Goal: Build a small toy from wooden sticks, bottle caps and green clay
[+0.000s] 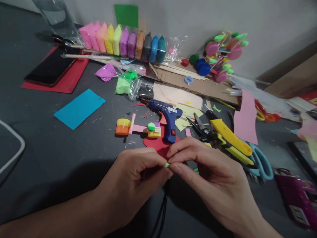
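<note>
My left hand [135, 177] and my right hand [208, 175] meet low in the middle of the head view, fingertips pinched together on a tiny light green piece of clay [166, 165]. Both hands hover over a dark grey table [61, 152]. Just beyond them lie a red paper scrap [158, 145], a small clay and foam model [145, 128] and a blue glue gun [167, 117]. A black cord [162, 208] runs down under my hands.
A row of coloured clay packs [123, 41] stands at the back wall. A phone [51, 67] lies on red paper at back left, a blue paper sheet [79, 107] nearer. Yellow cutter [230, 135], scissors [260, 162], pink paper [245, 120] and clay flowers [220, 53] crowd the right.
</note>
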A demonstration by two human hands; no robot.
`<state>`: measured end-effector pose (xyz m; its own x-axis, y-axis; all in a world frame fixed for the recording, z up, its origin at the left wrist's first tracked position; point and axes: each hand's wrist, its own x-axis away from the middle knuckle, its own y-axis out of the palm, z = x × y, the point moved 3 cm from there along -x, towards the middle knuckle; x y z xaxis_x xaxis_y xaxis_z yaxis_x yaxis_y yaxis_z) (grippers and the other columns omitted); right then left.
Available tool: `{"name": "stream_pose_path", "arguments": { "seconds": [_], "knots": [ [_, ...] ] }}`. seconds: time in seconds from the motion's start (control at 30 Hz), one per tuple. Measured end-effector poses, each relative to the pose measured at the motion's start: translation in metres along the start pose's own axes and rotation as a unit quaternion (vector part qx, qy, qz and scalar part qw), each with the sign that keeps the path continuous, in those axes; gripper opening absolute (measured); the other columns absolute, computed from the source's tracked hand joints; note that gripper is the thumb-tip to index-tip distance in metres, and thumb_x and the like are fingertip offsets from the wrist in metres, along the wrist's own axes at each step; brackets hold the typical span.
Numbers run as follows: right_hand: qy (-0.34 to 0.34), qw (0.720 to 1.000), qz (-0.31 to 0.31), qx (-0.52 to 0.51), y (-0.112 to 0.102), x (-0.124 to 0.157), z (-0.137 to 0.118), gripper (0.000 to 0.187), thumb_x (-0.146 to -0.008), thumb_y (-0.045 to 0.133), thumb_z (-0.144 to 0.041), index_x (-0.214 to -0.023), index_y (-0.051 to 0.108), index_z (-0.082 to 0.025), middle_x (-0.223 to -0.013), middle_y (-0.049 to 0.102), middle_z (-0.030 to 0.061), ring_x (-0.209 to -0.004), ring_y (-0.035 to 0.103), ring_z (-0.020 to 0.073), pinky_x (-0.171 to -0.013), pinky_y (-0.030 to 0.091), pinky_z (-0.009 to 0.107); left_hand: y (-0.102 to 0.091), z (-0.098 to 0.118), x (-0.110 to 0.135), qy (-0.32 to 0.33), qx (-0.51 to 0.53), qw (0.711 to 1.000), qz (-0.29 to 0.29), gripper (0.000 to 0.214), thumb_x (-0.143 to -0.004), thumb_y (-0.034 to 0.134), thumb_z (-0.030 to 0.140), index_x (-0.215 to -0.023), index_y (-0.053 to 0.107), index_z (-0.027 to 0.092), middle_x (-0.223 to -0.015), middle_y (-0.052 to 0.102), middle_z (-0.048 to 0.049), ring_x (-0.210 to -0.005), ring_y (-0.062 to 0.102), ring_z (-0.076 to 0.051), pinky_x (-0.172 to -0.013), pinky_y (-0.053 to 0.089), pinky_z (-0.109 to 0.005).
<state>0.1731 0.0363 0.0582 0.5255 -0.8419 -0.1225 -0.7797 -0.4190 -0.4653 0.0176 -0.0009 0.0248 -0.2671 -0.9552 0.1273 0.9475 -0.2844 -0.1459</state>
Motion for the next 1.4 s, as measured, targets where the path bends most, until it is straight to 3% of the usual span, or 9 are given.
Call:
{"name": "stream_pose_path", "arguments": {
  "seconds": [0.23,0.47,0.8,1.1,1.3,1.4],
  "knots": [
    [0.021,1.0,0.006,-0.002,-0.002,-0.0029,0.0021,0.006,-0.088,0.07,-0.021,-0.083,0.07,-0.024,-0.083,0.072,0.0008,-0.082,0.068,0.016,-0.074,0.053,0.028,-0.0025,0.0003,-0.0008,-0.041,0.044,0.998,0.006,0.018,-0.09,0.062,0.028,-0.079,0.072,0.018,-0.071,0.066,0.0028,-0.066,0.055,-0.01,-0.062,0.042,-0.02],
    [0.027,0.999,0.02,-0.002,-0.0017,-0.0025,0.0015,0.01,-0.088,0.069,-0.021,-0.079,0.069,-0.023,-0.08,0.07,0.0017,-0.079,0.067,0.0166,-0.071,0.054,0.028,0.0015,-0.0025,-0.0038,-0.088,0.117,0.989,-0.015,0.013,-0.086,0.066,0.025,-0.076,0.069,0.017,-0.064,0.054,0.0052,-0.059,0.044,-0.008,-0.053,0.036,-0.019],
    [0.006,1.0,-0.007,-0.015,0.0013,-0.003,-0.0014,0.004,-0.086,0.073,-0.02,-0.084,0.072,-0.023,-0.088,0.071,0.0007,-0.085,0.068,0.0145,-0.078,0.054,0.026,0.0029,-0.0031,-0.0026,-0.062,0.073,0.995,-0.022,0.032,-0.09,0.063,0.028,-0.061,0.055,0.016,-0.058,0.043,0.0062,-0.058,0.038,-0.007,-0.053,0.031,-0.019],
    [-0.001,1.0,0.02,0.003,-0.0005,-0.0016,-0.0009,0.011,-0.088,0.071,-0.021,-0.077,0.072,-0.023,-0.083,0.07,0.0011,-0.077,0.067,0.0141,-0.071,0.054,0.026,0.0021,-0.0016,-0.0025,-0.062,0.078,0.995,-0.011,0.015,-0.087,0.066,0.029,-0.079,0.072,0.018,-0.068,0.059,0.0031,-0.062,0.048,-0.01,-0.056,0.038,-0.02],
    [-0.011,1.0,0.02,0.002,0.0003,-0.0026,-0.0005,0.012,-0.087,0.071,-0.017,-0.076,0.071,-0.022,-0.083,0.069,-0.001,-0.077,0.066,0.0109,-0.072,0.052,0.023,0.0016,-0.0002,-0.0011,-0.02,0.05,0.999,0.005,0.02,-0.089,0.062,0.024,-0.072,0.07,0.018,-0.062,0.055,0.0049,-0.059,0.046,-0.008,-0.055,0.036,-0.019],
    [0.008,1.0,0.005,-0.016,0.0002,-0.0018,0.001,0.008,-0.089,0.069,-0.019,-0.082,0.072,-0.023,-0.086,0.071,-0.0009,-0.081,0.067,0.0117,-0.075,0.053,0.024,0.0015,-0.0004,-0.0006,-0.033,0.059,0.998,0.006,0.021,-0.089,0.062,0.025,-0.07,0.068,0.017,-0.062,0.055,0.0047,-0.059,0.046,-0.008,-0.055,0.037,-0.018]
  ]
}}
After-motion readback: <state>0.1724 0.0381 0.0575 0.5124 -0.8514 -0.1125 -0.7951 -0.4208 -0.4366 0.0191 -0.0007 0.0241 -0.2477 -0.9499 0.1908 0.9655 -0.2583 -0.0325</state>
